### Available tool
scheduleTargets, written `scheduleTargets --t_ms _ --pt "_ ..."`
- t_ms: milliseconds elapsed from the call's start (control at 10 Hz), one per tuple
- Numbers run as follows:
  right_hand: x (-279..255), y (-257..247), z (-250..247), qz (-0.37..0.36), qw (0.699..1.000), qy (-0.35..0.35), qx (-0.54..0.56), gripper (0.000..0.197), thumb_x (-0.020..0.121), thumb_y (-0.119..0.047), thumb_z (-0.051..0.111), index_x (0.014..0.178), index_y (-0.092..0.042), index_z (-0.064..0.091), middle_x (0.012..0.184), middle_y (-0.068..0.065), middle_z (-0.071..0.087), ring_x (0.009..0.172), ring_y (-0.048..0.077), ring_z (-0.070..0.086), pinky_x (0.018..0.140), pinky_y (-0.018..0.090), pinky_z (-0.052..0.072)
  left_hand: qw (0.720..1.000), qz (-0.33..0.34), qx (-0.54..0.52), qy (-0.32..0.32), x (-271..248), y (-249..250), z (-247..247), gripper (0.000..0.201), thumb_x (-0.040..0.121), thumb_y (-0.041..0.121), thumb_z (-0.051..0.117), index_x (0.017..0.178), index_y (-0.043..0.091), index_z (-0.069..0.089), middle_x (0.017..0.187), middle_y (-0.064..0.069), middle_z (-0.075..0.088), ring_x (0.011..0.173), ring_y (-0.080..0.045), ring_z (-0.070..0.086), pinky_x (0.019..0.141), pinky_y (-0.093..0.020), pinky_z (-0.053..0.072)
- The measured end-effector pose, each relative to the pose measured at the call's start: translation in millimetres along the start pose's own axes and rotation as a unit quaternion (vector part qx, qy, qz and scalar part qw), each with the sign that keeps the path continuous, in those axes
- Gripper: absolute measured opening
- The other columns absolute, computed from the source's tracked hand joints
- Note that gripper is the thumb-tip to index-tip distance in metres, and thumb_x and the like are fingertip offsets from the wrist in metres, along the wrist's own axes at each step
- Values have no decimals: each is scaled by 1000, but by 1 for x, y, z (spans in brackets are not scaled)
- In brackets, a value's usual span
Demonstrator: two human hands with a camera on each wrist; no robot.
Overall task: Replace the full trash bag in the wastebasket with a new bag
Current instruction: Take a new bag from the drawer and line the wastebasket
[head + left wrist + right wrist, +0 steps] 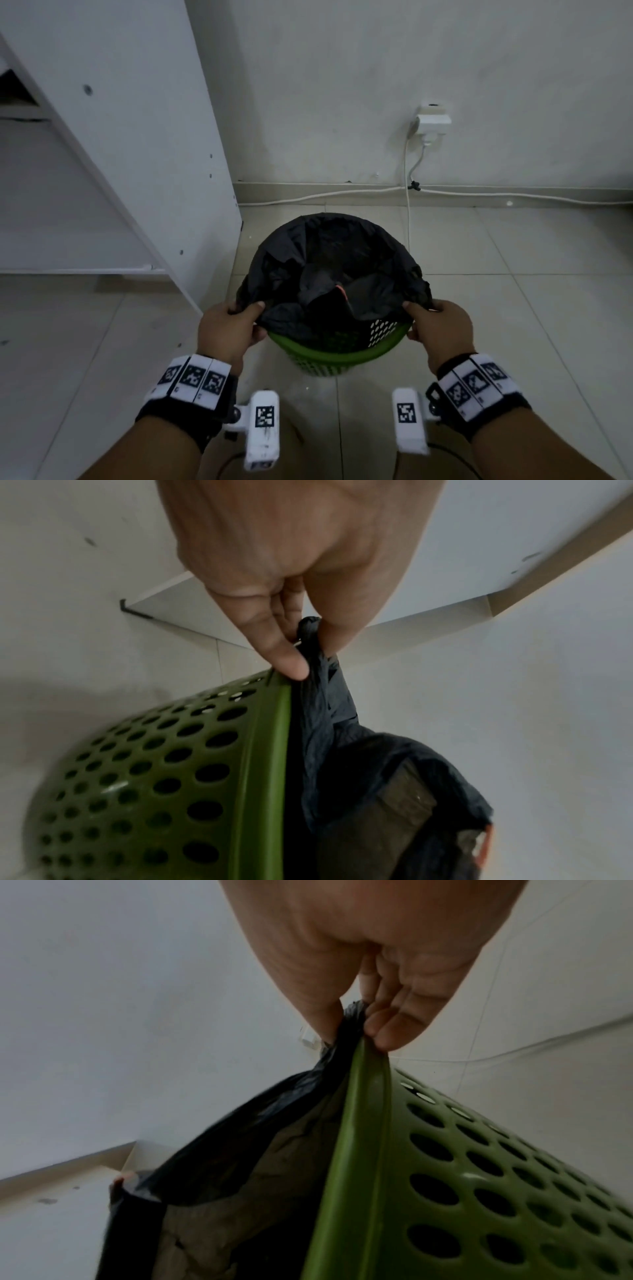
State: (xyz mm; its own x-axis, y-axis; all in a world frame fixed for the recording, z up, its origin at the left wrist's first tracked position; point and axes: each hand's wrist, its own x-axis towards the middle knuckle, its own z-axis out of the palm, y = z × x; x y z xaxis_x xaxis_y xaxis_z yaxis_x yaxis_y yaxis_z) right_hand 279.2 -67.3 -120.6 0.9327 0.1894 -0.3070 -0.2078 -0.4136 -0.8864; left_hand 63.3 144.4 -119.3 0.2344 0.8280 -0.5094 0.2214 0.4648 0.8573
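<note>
A green perforated wastebasket (329, 356) stands on the tiled floor, lined with a black trash bag (329, 260) holding dark crumpled rubbish and something orange. My left hand (236, 322) pinches the bag's edge at the basket's left rim. My right hand (431, 318) pinches the bag's edge at the right rim. In the left wrist view the left hand (301, 647) pinches a bunched strip of the bag (322, 696) just above the basket's rim (270, 750). In the right wrist view the right hand (352, 1026) grips the bag (260, 1137) beside the basket's rim (363, 1123).
A white cabinet panel (144, 144) leans close on the basket's left. The wall (342, 85) behind carries a socket with a plug (432, 120), and white cables (407, 192) run down it and along the skirting. Pale tiled floor (513, 308) lies to the right.
</note>
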Motion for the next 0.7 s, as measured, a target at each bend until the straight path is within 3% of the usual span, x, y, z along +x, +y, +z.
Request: scheduleTargets --t_ms 100,200,300,400,500,600,700 --pt "-8 -6 13 13 997 35 62 8 81 -12 74 83 -4 74 71 14 70 59 24 66 65 36 60 997 -19 -77 27 -5 7 12 17 87 6 72 77 -4 62 85 -22 68 75 -29 67 60 -31 60" --pt "-6 -14 18 88 983 18 162 14 84 -5 68 96 3 70 74 14 67 63 24 63 65 33 57 988 -31 -151 17 -6 13 19 8 90 5 66 92 -3 67 96 -18 71 89 -29 70 68 -32 58" --pt "-5 -22 21 154 957 -27 246 29 88 -5 61 116 5 59 89 11 62 71 22 62 65 32 56 973 -67 -219 -24 -4 15 24 32 99 11 54 127 -4 56 102 -9 65 82 -18 65 72 -25 58" --pt "-11 -32 23 213 908 -82 350 41 98 -4 47 138 4 44 124 20 56 94 28 62 73 33 55 945 -134 -297 -21 -8 20 29 37 101 16 53 134 -1 54 119 -9 63 86 -17 63 82 -30 55" --pt "-21 -38 28 243 856 -141 433 39 102 -3 36 140 3 42 116 20 59 102 32 59 98 41 45 924 -156 -349 -13 -7 17 32 31 101 18 54 127 2 57 123 -10 63 107 -22 62 89 -32 52" --pt "-27 -35 34 258 823 -130 489 40 103 -6 34 140 2 46 117 20 62 100 33 59 93 44 46 908 -170 -382 -37 -16 20 32 25 104 20 49 124 6 57 119 -14 64 108 -22 62 89 -31 52" --pt "-29 -26 30 268 785 -138 542 45 100 -10 29 137 0 53 126 24 63 117 39 57 102 50 43 926 -156 -324 117 -5 17 17 27 95 36 63 102 10 67 82 -16 74 73 -18 72 68 -28 57"
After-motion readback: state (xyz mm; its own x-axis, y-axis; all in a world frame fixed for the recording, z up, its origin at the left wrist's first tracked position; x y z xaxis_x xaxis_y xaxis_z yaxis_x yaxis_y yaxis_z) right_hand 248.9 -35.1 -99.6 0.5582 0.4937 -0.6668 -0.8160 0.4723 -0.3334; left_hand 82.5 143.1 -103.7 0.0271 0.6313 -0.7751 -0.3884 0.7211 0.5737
